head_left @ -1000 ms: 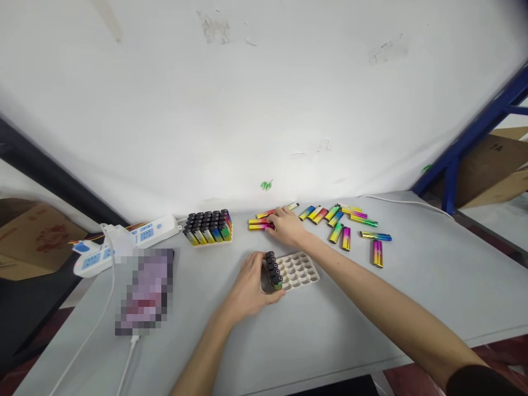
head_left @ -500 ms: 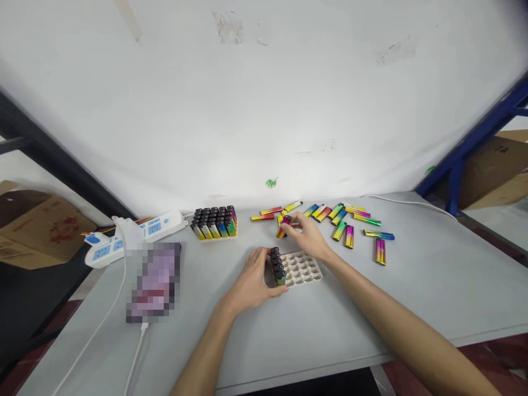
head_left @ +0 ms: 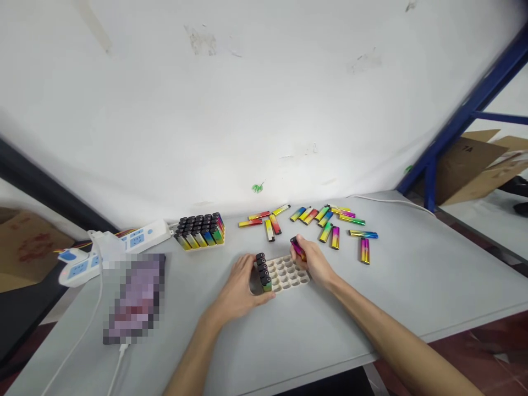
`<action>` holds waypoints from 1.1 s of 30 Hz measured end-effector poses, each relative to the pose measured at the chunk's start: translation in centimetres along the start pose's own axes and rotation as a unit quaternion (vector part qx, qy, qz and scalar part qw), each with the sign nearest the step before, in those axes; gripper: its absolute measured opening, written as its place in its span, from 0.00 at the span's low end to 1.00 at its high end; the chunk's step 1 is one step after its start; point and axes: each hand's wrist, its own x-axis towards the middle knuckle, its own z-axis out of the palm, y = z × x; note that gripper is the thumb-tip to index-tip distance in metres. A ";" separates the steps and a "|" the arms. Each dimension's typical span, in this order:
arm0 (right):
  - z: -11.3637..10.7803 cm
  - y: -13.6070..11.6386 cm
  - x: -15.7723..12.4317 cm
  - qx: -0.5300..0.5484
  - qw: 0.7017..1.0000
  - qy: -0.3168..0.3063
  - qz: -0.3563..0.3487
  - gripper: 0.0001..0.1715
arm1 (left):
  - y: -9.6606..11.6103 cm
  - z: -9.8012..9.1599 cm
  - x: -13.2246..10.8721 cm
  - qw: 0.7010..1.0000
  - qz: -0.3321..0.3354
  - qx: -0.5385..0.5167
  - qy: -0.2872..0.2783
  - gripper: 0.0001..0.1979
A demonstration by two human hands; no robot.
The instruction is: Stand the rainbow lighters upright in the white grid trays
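Observation:
My left hand (head_left: pixel 236 290) curves round the left end of a cream tray (head_left: pixel 284 281) with rows of round holes, thumb at the near edge and fingers at the far edge. Along that end stands a column of several upright lighters (head_left: pixel 267 283) with black tops. Above the tray's right far corner, my right hand (head_left: pixel 317 262) pinches a magenta lighter (head_left: pixel 297 248), its black top pointing up and to the left. Just beyond the tray, a yellow-and-white lighter (head_left: pixel 269 230) and a red one (head_left: pixel 275 224) lie on the table.
A block of upright lighters (head_left: pixel 201 234) in a similar tray stands at the back left. Several loose lighters (head_left: pixel 335 237) lie at the back right. On the left are a white power strip (head_left: pixel 136 237) and a blurred, purple flat object (head_left: pixel 138 297) with a white cable.
My right hand has brought the magenta lighter from among the loose lighters at the back towards me, over the tray's right far corner. My left hand keeps its place at the tray. The view has shifted.

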 end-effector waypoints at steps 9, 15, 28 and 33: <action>-0.1 0.3 0.4 0.129 0.990 0.039 0.034 0.34 | 0.1 -0.2 0.0 1.000 -0.014 0.006 -0.017 0.31; -0.2 0.7 0.9 0.135 0.988 0.065 0.045 0.29 | 0.0 -0.1 0.1 1.000 -0.008 0.003 -0.003 0.31; -0.1 0.5 0.7 0.140 0.988 0.055 0.044 0.32 | 0.0 -0.1 0.0 1.000 -0.020 0.007 -0.009 0.29; -0.1 0.9 0.7 0.100 0.993 0.060 0.027 0.31 | 0.2 -0.3 0.0 1.000 -0.017 0.008 -0.008 0.29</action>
